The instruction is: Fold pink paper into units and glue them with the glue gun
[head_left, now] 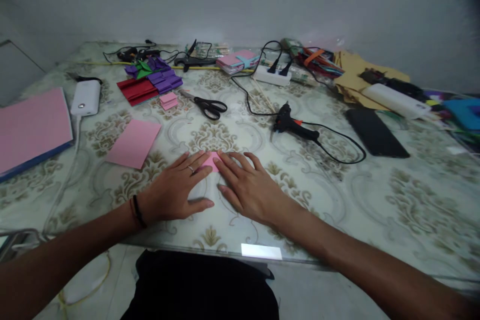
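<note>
A small pink paper piece (214, 161) lies on the patterned tabletop, partly covered by the fingers of both hands. My left hand (179, 186) is flat with fingers spread, its fingertips on the paper's left side. From the right, my right hand (245, 185) rests its fingertips on the same paper, fingers apart. Up and to the left lies a pink sheet (135, 143). A small folded pink piece (168, 101) sits beside red folded paper (138, 91) and purple folded paper (165, 81). Black-handled scissors (210, 107) lie beyond my hands.
A black glue gun (296, 126) with its looping cord and a black phone (377, 132) lie to the right. A white power strip (272, 75) stands behind. At left are a white power bank (86, 97) and a large pink sheet stack (35, 127). The table's front edge is near my forearms.
</note>
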A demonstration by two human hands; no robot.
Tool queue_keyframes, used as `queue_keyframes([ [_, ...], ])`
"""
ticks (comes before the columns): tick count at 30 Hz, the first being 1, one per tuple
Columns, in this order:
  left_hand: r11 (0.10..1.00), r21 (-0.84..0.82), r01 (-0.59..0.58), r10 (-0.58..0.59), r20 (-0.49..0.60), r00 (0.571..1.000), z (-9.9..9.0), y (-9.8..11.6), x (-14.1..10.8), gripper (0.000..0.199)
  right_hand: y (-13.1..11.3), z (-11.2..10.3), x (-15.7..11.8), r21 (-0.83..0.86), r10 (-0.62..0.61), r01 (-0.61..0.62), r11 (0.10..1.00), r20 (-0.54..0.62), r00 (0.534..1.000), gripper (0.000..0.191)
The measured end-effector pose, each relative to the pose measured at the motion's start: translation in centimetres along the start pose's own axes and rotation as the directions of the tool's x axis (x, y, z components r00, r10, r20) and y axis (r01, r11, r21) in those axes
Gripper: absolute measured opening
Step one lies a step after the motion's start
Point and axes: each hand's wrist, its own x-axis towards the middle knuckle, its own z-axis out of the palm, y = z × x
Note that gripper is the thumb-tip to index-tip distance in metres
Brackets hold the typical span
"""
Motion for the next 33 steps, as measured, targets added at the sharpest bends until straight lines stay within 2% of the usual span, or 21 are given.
queue_keyframes([
  [8,0.999,0.003,-0.032,0.032,0.029,0.999,-0.4,-0.4,-0.1,0.081,1.2,-0.2,-1.9,-0.001,-0.003,0.003,1.000,0.027,1.000,0.059],
  [16,0.999,0.039,-0.037,0.035,0.055,0.998,-0.5,-0.6,-0.2,0.083,1.5,-1.6,-4.5,0.022,-0.073,0.073,0.997,0.027,0.997,0.054],
  [21,0.998,0.043,-0.050,0.049,0.026,0.998,-0.3,-0.7,-0.4,0.083,0.5,-2.0,-2.0,0.063,-0.082,0.087,0.994,-0.069,0.994,0.054],
  [26,0.998,0.061,-0.019,0.017,0.035,0.999,-0.1,-0.6,-0.5,0.076,-0.4,0.7,1.3,0.208,-0.158,0.161,0.965,-0.033,0.987,0.071],
  [29,0.999,0.045,-0.020,0.019,0.027,0.999,0.0,-0.7,-0.5,0.079,-0.5,2.0,1.8,0.241,-0.141,0.145,0.960,-0.037,0.989,0.077],
  [33,0.997,0.067,-0.023,0.022,0.015,1.000,0.2,-0.7,-0.6,0.081,-0.2,2.2,1.6,0.231,-0.088,0.093,0.968,-0.034,0.996,0.080],
])
